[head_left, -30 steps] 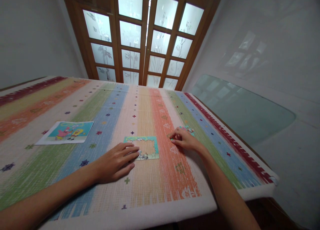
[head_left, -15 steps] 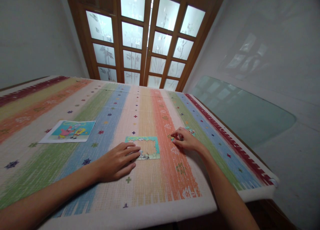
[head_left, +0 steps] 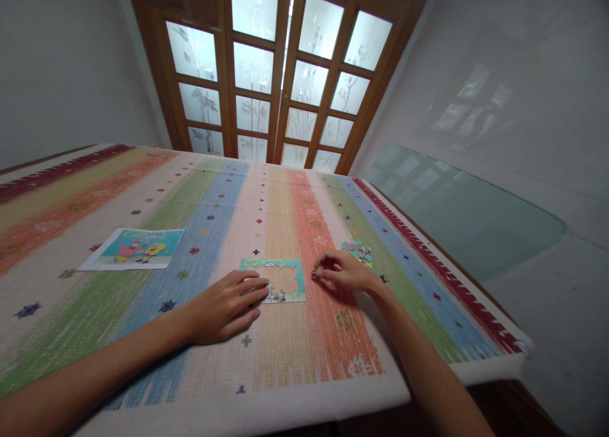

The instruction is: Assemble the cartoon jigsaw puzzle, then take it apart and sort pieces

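Observation:
A small jigsaw puzzle (head_left: 301,289) lies on the tablecloth, its border pieces in place around a bare tan middle. My left hand (head_left: 231,306) rests flat with fingers stretched out, its fingertips over the puzzle's left edge. Just right of the puzzle, my right hand (head_left: 343,271) pinches a small puzzle piece (head_left: 314,274) between thumb and finger. What is printed on that piece is too small to make out. Behind the right hand sits a pile of loose puzzle pieces (head_left: 360,252), mostly teal with other colours mixed in.
A printed cartoon picture (head_left: 137,249) on white paper lies to the left. A striped tablecloth (head_left: 280,354) covers the table. Wooden doors (head_left: 280,101) with frosted panes stand beyond it, and a glass panel (head_left: 466,202) leans by the right wall.
My right hand has moved left and slightly nearer, from beside the pile toward the puzzle, with the piece pinched. More of the pile now shows. My left hand has stayed in place.

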The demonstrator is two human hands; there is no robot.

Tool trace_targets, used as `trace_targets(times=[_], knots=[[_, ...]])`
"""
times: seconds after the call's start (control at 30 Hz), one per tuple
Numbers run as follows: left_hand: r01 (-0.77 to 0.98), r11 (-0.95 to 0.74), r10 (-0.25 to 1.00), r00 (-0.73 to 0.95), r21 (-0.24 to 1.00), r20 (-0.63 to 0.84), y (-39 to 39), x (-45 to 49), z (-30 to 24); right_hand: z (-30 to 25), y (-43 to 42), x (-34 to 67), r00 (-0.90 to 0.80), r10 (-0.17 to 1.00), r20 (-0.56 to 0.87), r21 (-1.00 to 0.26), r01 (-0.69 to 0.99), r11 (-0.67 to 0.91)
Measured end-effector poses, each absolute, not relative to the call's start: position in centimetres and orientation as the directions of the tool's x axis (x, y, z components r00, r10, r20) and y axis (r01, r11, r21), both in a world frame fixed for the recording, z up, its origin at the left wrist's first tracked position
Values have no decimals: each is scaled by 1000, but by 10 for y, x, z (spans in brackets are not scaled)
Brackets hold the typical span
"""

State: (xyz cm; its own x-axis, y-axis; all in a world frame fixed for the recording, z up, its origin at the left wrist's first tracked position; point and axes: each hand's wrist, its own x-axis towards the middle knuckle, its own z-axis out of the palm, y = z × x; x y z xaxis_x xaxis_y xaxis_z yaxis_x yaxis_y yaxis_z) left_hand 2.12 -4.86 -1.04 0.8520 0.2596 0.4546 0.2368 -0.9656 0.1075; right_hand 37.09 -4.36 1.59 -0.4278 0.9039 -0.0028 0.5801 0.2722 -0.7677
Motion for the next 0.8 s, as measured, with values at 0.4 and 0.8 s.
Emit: trace_targets(times=[0.4,0.8], knots=[[242,-968,244,859,62,451,-50,23,-8,9,-44,309,-574,819,4,-760,531,376],[235,-968,248,855,85,456,-50,24,-10,12,-54,305,-542,834,104,-597,637,488]])
